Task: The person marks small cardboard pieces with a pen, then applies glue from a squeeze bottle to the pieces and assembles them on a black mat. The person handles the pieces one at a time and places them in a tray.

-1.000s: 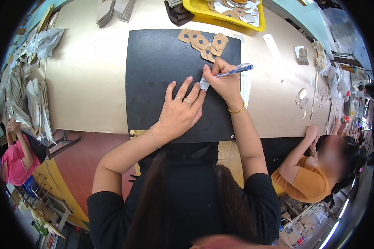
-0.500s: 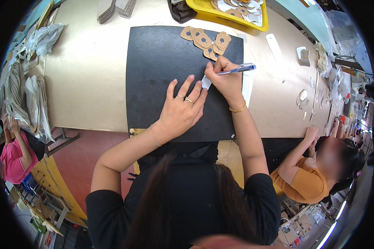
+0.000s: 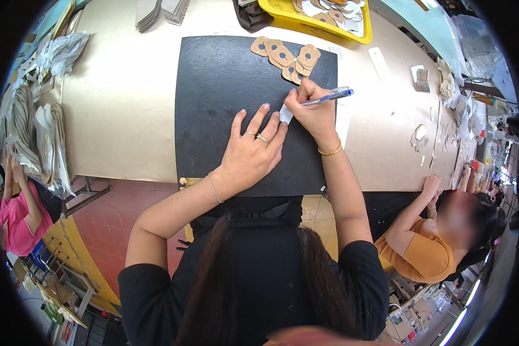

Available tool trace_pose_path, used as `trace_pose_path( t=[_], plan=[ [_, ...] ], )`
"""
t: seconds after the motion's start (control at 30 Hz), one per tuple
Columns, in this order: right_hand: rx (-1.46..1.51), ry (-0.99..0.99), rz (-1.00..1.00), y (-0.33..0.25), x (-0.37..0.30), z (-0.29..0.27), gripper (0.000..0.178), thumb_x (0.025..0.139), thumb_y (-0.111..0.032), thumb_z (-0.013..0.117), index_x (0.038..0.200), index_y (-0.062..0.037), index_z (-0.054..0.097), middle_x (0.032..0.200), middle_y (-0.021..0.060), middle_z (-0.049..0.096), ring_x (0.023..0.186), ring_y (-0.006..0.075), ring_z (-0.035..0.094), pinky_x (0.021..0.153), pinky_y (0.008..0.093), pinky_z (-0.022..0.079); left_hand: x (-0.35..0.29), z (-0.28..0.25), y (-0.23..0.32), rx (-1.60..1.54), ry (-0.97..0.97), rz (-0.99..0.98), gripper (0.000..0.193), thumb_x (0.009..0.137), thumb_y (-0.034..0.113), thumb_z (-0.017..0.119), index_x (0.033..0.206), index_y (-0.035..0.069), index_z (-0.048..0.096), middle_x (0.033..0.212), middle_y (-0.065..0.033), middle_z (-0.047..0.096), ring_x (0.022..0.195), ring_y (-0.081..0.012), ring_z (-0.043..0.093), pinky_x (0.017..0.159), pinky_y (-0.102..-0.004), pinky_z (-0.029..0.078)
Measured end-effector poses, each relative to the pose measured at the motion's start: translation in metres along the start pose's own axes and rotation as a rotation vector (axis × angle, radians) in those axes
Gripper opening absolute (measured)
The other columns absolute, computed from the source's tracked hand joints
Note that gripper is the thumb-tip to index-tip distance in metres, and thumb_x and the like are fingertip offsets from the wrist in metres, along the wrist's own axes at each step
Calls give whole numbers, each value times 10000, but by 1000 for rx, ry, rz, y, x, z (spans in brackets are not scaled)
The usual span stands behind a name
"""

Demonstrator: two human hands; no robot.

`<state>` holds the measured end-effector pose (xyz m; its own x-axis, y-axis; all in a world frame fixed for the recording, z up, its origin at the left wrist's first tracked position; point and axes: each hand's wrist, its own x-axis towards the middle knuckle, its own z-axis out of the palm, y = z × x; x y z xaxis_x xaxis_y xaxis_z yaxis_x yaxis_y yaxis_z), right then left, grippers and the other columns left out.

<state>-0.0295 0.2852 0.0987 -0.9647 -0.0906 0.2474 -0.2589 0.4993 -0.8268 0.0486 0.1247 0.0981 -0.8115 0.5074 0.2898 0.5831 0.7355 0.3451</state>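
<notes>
The right hand [image 3: 315,112] is closed on a slim pen with transparent barrel and blue end [image 3: 334,95], which leans up toward the right. The left hand [image 3: 249,151] lies palm down with fingers spread, and its index fingertip touches a small flat white piece [image 3: 286,115]. This white piece is between the two hands, on a large black rectangular mat [image 3: 210,81]. The hands are near each other but apart. The fingers of the right hand hide the tip of the pen, so I cannot tell whether it touches the white piece.

Just beyond the right hand, a group of flat brown rounded pieces with dark centres [image 3: 282,56] overlaps on the mat. A sheet of white paper [image 3: 342,119] is beside the right wrist, at the right edge of the mat. Behind, on the wide beige table [image 3: 118,115], stands a yellow plastic tray [image 3: 304,22], containing brown and white flat pieces.
</notes>
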Motion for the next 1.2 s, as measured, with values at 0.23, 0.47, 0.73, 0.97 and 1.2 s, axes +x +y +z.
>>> trace_pose_path(
  t=[0.23,0.47,0.73,0.97,1.2],
  plan=[
    [23,22,32,2,0,1,304,711,2,655,577,-37,385,489,14,374,457,75,357,433,256,323,0,0,0,-2,8,-3,383,769,179,664,1137,85,617,1231,-105,535,1261,-281,421,1009,-527,295],
    [183,83,110,6,-3,-5,318,738,-17,648,565,-40,382,476,8,369,452,68,329,431,252,308,0,-1,0,-9,4,-6,398,767,182,666,1149,86,610,1232,-106,536,1264,-281,417,1007,-531,294],
    [43,-105,-27,5,-9,-10,343,750,-52,664,555,-43,382,470,14,369,444,66,341,425,259,317,1,1,0,-8,9,16,422,763,196,668,1161,78,596,1238,-104,529,1259,-290,419,997,-533,301],
    [60,-92,-92,7,-8,-9,356,722,-24,665,554,-49,352,448,17,339,400,86,321,409,260,300,0,5,0,4,25,14,427,764,182,664,1174,88,593,1250,-97,522,1272,-282,413,1003,-526,285],
    [61,-104,-23,8,-8,-9,267,711,-43,649,578,-24,418,469,86,413,402,154,384,425,290,344,2,6,0,23,14,18,415,765,180,663,1166,96,601,1250,-96,525,1273,-278,412,1006,-524,283]
  ],
)
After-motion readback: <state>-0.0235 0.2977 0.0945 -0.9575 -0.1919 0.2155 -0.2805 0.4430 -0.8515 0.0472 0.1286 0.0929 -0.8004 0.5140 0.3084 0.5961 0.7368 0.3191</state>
